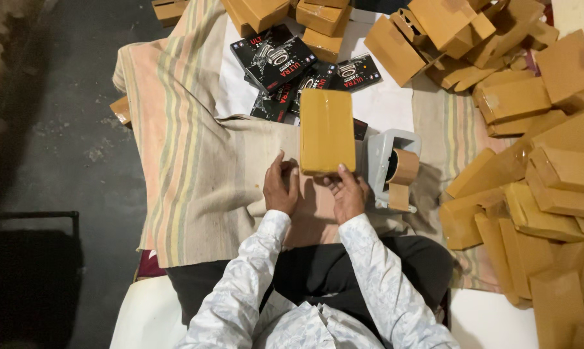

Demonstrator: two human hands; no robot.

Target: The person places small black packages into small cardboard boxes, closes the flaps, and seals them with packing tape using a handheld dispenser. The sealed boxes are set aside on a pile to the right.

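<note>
A flat brown cardboard box point(327, 129), sealed with glossy tape, stands tilted on the striped cloth in front of me. My right hand point(347, 192) grips its near edge from below, thumb on its face. My left hand point(281, 188) rests against the box's lower left corner, fingers curled. Both sleeves are white with a pale pattern.
A grey tape dispenser point(391, 167) with a brown tape roll sits just right of the box. Black printed boxes point(280, 61) lie behind it. Several brown boxes point(537, 181) are heaped at right and along the back. The striped cloth point(182, 161) covers the surface; grey floor lies at left.
</note>
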